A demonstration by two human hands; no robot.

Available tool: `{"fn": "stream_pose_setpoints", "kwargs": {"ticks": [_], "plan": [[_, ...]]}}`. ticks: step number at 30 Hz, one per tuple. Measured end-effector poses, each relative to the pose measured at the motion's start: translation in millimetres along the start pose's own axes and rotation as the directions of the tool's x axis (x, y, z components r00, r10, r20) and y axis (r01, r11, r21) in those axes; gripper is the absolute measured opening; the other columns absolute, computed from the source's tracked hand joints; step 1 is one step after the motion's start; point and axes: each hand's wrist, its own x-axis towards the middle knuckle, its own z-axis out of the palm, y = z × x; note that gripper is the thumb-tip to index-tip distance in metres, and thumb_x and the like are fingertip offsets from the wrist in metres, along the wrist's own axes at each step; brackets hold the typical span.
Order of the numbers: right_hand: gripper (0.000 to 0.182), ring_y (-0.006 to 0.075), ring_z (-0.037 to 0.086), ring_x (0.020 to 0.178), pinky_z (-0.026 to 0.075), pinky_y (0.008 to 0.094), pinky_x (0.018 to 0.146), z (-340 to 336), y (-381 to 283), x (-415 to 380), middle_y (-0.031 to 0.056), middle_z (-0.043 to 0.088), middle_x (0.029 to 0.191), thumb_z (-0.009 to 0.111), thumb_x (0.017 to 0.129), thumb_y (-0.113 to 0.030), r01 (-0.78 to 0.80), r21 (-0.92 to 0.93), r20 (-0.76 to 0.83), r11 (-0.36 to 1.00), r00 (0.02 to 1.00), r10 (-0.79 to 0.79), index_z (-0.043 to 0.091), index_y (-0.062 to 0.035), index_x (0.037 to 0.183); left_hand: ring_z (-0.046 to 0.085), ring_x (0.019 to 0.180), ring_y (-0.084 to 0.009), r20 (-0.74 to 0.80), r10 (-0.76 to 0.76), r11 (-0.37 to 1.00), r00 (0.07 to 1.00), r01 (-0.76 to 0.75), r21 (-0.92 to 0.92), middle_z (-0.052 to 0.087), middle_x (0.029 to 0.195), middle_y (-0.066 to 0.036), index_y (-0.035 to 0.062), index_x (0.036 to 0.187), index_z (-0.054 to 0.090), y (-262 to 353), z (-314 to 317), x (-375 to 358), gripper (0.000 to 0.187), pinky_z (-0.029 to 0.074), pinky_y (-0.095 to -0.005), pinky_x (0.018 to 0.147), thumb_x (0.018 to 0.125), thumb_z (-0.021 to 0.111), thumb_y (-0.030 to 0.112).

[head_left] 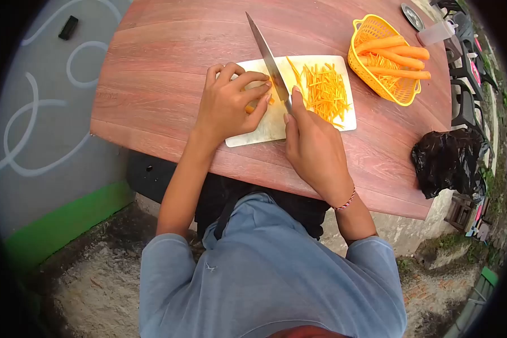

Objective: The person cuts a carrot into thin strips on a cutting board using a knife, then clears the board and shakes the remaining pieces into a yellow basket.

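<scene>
My right hand (315, 143) is closed round the handle of a kitchen knife (266, 50), whose long blade points away from me and to the left. Under the blade lies a white cutting board (259, 132). With bent fingers, my left hand (234, 101) presses a piece of carrot (271, 100) on the board, just left of the blade; the fingers hide most of it. On the board's right half is a loose heap of thin carrot strips (325, 93). A yellow plastic basket (372, 28) beyond the board holds several whole carrots (400, 59) on top of more strips.
The reddish wooden table (158, 73) has a curved edge near my body. At its far right are a squeeze bottle (437, 34) and a round metal lid or plate (412, 17). A black plastic bag (448, 160) sits by the right edge, with dark chairs (465, 104) beyond.
</scene>
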Motion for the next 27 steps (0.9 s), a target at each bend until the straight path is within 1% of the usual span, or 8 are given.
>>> {"fn": "stream_pose_setpoints", "kwargs": {"ticks": [2,6,8,9,11,15,17,27], "plan": [[0.057,0.0403,0.072,0.064,0.058,0.0502,0.057,1.3,-7.1,-5.1,0.0238,0.070,0.084,0.062,0.102,-0.016,0.005,-0.103,-0.046,0.995,0.999,-0.010,0.050,0.0068,0.152,0.063,0.096,-0.0211,-0.023,0.001,1.000,1.000,-0.001,-0.007,0.077,0.104,0.005,0.0120,0.092,0.084,1.5,0.4,-0.1,0.012,0.043,-0.0441,0.097,0.083,0.079,0.018],[0.056,0.0407,0.072,0.064,0.057,0.0501,0.056,6.5,-14.6,2.9,0.0234,0.070,0.083,0.062,0.102,-0.016,-0.061,-0.189,0.013,0.980,0.998,0.064,0.051,0.0073,0.151,0.063,0.095,-0.0210,-0.004,0.000,1.000,1.000,0.000,-0.013,0.077,0.104,0.005,0.0111,0.091,0.084,-1.4,2.2,0.8,0.012,0.043,-0.0437,0.096,0.083,0.079,0.018],[0.052,0.0420,0.072,0.065,0.057,0.0516,0.058,13.0,-5.8,14.8,0.0242,0.070,0.079,0.060,0.103,-0.017,-0.023,-0.112,-0.084,0.993,0.996,0.014,0.053,0.0079,0.148,0.063,0.094,-0.0209,0.004,0.008,1.000,1.000,-0.008,-0.002,0.078,0.103,0.005,0.0103,0.090,0.084,-2.1,1.2,1.8,0.012,0.043,-0.0434,0.095,0.083,0.079,0.018],[0.052,0.0420,0.072,0.065,0.057,0.0516,0.058,11.5,-2.5,19.7,0.0242,0.070,0.079,0.060,0.103,-0.017,-0.030,-0.115,-0.085,0.993,0.996,0.020,0.053,0.0079,0.148,0.063,0.094,-0.0209,0.006,0.011,1.000,1.000,-0.011,-0.008,0.078,0.103,0.005,0.0103,0.090,0.084,-1.6,1.1,2.0,0.012,0.043,-0.0434,0.095,0.083,0.079,0.018],[0.048,0.0432,0.071,0.066,0.056,0.0533,0.061,6.9,3.0,25.6,0.0258,0.069,0.077,0.059,0.105,-0.017,-0.063,0.077,-0.068,0.995,0.995,0.068,0.055,0.0085,0.145,0.063,0.093,-0.0208,0.004,0.006,1.000,1.000,-0.006,-0.011,0.078,0.103,0.005,0.0101,0.090,0.084,-1.2,0.7,2.3,0.012,0.043,-0.0429,0.093,0.083,0.079,0.018],[0.045,0.0439,0.071,0.067,0.055,0.0545,0.063,3.5,5.5,23.1,0.0264,0.069,0.075,0.059,0.105,-0.017,-0.058,0.092,-0.088,0.994,0.994,0.066,0.055,0.0088,0.143,0.063,0.092,-0.0205,0.000,-0.001,1.000,1.000,0.001,-0.010,0.078,0.103,0.005,0.0101,0.090,0.084,-2.5,1.3,0.9,0.012,0.043,-0.0423,0.092,0.083,0.079,0.018],[0.046,0.0436,0.070,0.068,0.055,0.0544,0.062,4.1,5.4,21.0,0.0263,0.069,0.076,0.060,0.104,-0.015,-0.001,0.093,-0.129,0.996,0.992,0.013,0.055,0.0080,0.143,0.063,0.092,-0.0200,-0.007,0.001,1.000,1.000,-0.001,-0.007,0.079,0.102,0.005,0.0108,0.091,0.085,-2.9,2.0,0.5,0.013,0.043,-0.0424,0.093,0.083,0.079,0.019],[0.048,0.0434,0.070,0.065,0.055,0.0535,0.060,7.9,1.0,15.1,0.0260,0.069,0.076,0.062,0.104,-0.015,0.027,0.042,-0.122,0.999,0.992,-0.022,0.054,0.0066,0.146,0.063,0.092,-0.0192,-0.016,-0.004,1.000,1.000,0.004,-0.008,0.080,0.101,0.005,0.0119,0.094,0.085,-2.7,2.0,1.2,0.015,0.042,-0.0431,0.094,0.082,0.078,0.019]]}}
